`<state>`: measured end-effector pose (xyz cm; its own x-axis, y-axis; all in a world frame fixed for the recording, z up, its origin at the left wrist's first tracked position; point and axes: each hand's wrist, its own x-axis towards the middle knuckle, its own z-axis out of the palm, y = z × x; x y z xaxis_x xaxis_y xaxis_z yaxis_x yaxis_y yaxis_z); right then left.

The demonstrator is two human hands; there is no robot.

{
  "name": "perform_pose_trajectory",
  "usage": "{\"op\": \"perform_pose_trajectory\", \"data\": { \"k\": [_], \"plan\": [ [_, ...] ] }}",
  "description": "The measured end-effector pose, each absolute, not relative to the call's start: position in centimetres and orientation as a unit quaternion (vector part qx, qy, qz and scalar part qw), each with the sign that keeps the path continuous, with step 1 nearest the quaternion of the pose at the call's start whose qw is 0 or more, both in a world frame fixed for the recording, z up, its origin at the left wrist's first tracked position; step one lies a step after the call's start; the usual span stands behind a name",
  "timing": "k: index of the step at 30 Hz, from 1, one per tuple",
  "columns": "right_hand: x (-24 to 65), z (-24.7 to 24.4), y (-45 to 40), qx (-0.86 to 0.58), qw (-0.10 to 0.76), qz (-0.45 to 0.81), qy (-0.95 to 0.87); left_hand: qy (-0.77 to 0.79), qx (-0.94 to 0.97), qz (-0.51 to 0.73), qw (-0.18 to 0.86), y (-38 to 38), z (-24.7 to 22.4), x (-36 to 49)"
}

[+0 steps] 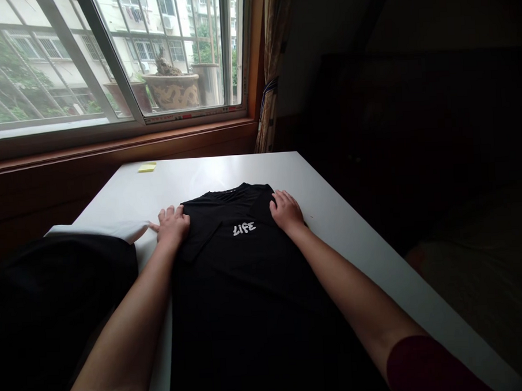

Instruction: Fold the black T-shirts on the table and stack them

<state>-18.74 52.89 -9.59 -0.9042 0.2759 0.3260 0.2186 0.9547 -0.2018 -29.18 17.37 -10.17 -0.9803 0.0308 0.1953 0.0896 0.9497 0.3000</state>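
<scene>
A black T-shirt (pixel 248 288) lies spread lengthwise on the white table (pixel 225 168), its collar toward the far edge. White lettering (pixel 244 228) shows upside down on its chest, and both short sleeves lie over the body. At its left shoulder edge rests my left hand (pixel 173 227), fingers bent and spread, the thumb side on the black cloth. My right hand (pixel 286 210) touches the opposite shoulder edge with its fingers a little apart. Neither hand visibly lifts the cloth. The shirt's lower part fades into shadow.
Dark fabric (pixel 94 254) with a white fold (pixel 102 229) is heaped at the table's left side, close to my left hand. A yellow sticky note (pixel 147 167) lies near the far left corner. Behind the table are a barred window (pixel 151 56) and a tied curtain (pixel 269 97).
</scene>
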Motion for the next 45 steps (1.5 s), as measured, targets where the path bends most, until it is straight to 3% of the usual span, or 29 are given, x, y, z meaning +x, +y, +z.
{"op": "perform_pose_trajectory", "data": {
  "k": [4, 9, 13, 19, 23, 27, 32, 45],
  "plan": [
    [-12.8, -8.9, 52.7, -0.071, 0.239, 0.103, -0.963, -0.978, -0.033, -0.185, 0.086, 17.0, -9.8, -29.1],
    [-1.8, -9.0, 52.0, -0.032, 0.169, 0.123, -0.977, -0.944, -0.078, -0.280, 0.152, 15.9, -10.0, -28.7],
    [6.5, -9.9, 52.1, -0.050, 0.176, 0.108, -0.977, -0.910, -0.169, -0.336, 0.175, 14.7, -10.5, -27.4],
    [14.0, -11.5, 54.2, -0.158, 0.224, 0.072, -0.959, -0.893, -0.248, -0.355, 0.125, 13.2, -10.2, -23.8],
    [15.1, -11.7, 55.1, -0.200, 0.194, 0.099, -0.955, -0.887, -0.279, -0.351, 0.113, 12.7, -10.2, -21.6],
    [14.4, -10.8, 55.9, -0.224, 0.106, 0.149, -0.957, -0.886, -0.300, -0.335, 0.113, 12.3, -10.3, -19.7],
    [14.3, -10.0, 57.6, -0.195, 0.054, 0.190, -0.961, -0.901, -0.331, -0.256, 0.112, 11.8, -10.1, -17.0],
    [9.7, -9.6, 68.9, -0.274, 0.050, 0.011, -0.960, -0.914, -0.376, -0.098, 0.118, 15.3, -9.7, -6.6]
  ]
}}
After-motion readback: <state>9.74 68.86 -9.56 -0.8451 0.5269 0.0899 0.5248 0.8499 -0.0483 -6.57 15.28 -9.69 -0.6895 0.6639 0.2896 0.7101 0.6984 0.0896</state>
